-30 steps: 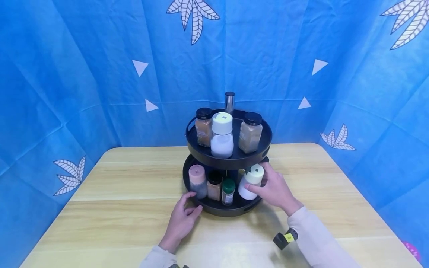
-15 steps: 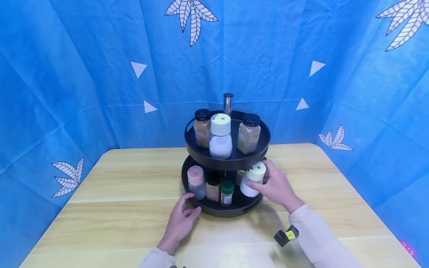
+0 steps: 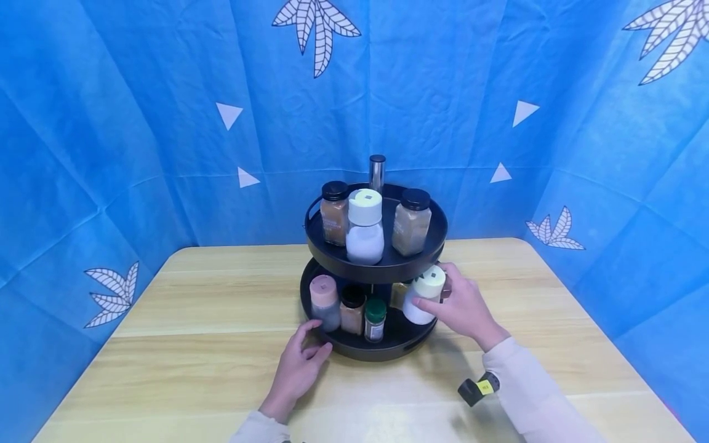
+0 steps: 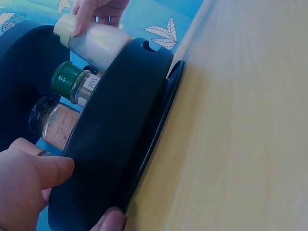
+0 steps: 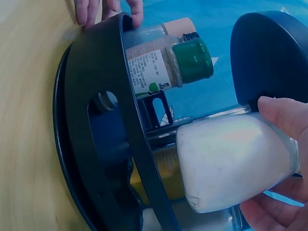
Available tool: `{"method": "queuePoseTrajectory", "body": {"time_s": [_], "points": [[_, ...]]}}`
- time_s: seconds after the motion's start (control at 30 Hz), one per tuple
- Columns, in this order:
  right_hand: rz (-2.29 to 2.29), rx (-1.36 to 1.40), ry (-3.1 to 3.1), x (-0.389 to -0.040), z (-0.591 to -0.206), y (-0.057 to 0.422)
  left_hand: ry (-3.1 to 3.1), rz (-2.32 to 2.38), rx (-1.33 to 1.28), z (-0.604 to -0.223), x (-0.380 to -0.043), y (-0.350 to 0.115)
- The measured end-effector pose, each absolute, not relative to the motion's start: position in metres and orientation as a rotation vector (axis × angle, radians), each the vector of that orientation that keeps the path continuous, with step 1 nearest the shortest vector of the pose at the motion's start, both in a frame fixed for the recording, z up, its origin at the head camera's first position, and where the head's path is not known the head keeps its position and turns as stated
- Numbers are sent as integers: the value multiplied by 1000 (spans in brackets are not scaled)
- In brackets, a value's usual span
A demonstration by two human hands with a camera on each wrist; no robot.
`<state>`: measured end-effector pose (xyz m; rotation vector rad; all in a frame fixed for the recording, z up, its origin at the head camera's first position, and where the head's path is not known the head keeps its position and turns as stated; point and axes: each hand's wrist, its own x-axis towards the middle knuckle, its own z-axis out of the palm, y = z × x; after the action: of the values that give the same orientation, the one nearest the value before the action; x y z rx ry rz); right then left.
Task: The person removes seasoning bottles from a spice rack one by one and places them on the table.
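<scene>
Tipping slightly, cap uppermost, the white-capped jar (image 3: 423,291) is at the right side of the lower tray (image 3: 371,354), near the edge of the upper tray (image 3: 360,271). I have the right hand (image 3: 468,311) clamped on it: thumb on the near side, other fingers reaching round behind. Close up on the right wrist feed, I get its pale body with the base toward the tray's rim (whether the base touches the tray floor, I cannot tell).

Left hand (image 3: 299,366) holds the lower tray at its front left. On the left wrist feed I see one digit across the rim and another low on the outer wall, the tray's edge caught between them.

Neighbours on the lower tray, working leftward: a yellowish jar (image 3: 397,295), partly hidden; a green-capped jar (image 3: 375,320) near the front; a brown jar (image 3: 352,314); then a pink-capped jar (image 3: 324,304), closest to the left hand.

On the upper tray I count three: a second white-capped jar (image 3: 365,231), an orange-brown jar (image 3: 335,215) close on its left, and a tan jar (image 3: 412,227) apart on its right. Behind them rises a shiny post (image 3: 376,175).

Farther out: a dark device (image 3: 480,387) at the right wrist, a pale wooden table (image 3: 194,320), blue cloth (image 3: 166,123) with white leaf shapes.
</scene>
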<state>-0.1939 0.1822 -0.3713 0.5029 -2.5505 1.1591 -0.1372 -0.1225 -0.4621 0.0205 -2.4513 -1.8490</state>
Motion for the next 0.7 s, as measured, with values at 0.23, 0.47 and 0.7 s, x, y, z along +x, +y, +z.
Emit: {"method": "queuePoseTrajectory", "body": {"time_s": [0.23, 0.47, 0.7], "points": [[1164, 482, -2556, -195, -371, 187, -2441, -1838, 3, -461, -136, -122], [1124, 465, -2565, -196, -369, 191, -2426, -1849, -23, -462, -136, -122], [1099, 445, -2564, -196, -367, 196, -2434, -1845, 13, -462, -137, -121]]}}
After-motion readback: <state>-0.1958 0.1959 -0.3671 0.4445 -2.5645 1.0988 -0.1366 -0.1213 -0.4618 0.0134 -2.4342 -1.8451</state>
